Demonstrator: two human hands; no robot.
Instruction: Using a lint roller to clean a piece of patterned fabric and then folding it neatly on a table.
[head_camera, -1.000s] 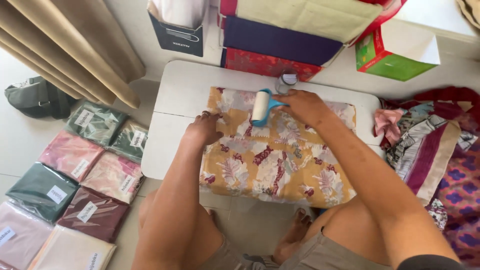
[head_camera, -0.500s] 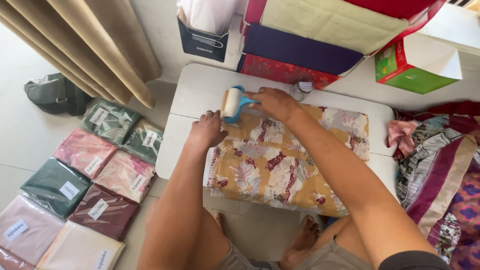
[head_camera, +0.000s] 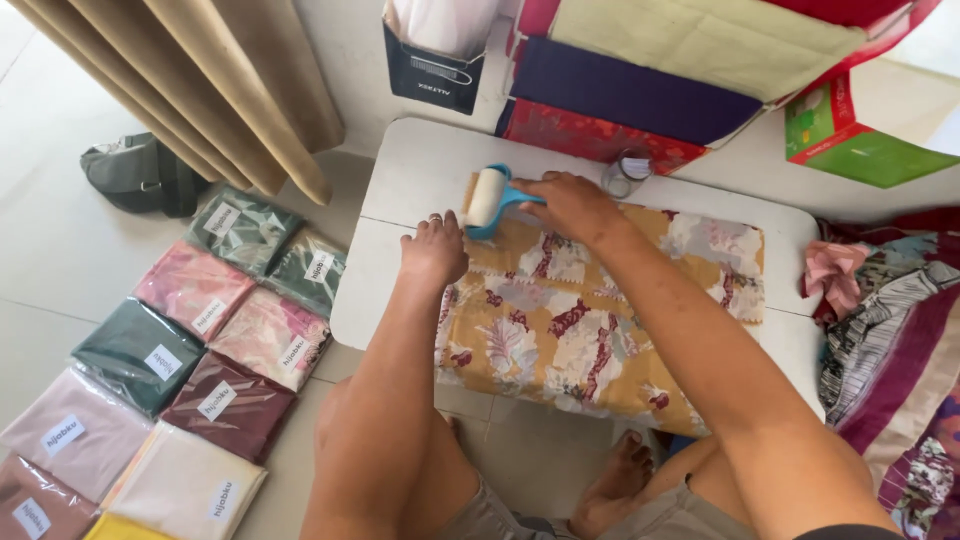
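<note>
Beside table, labelled fabric packets

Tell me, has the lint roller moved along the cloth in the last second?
Yes. The lint roller in the right hand went from mid-cloth to the cloth's left far corner, away from the small jar.

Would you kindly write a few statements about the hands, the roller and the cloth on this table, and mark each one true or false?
1. The right hand holds a lint roller with a blue handle. True.
2. The roller is at the right end of the cloth. False: it is at the far left corner of the floral cloth.
3. The left hand presses flat on the cloth's left edge. True.
4. The cloth lies on the floor. False: it lies on the white table, its near edge hanging over.
5. Packed cloths in clear bags lie on the floor to the left. True.
</note>
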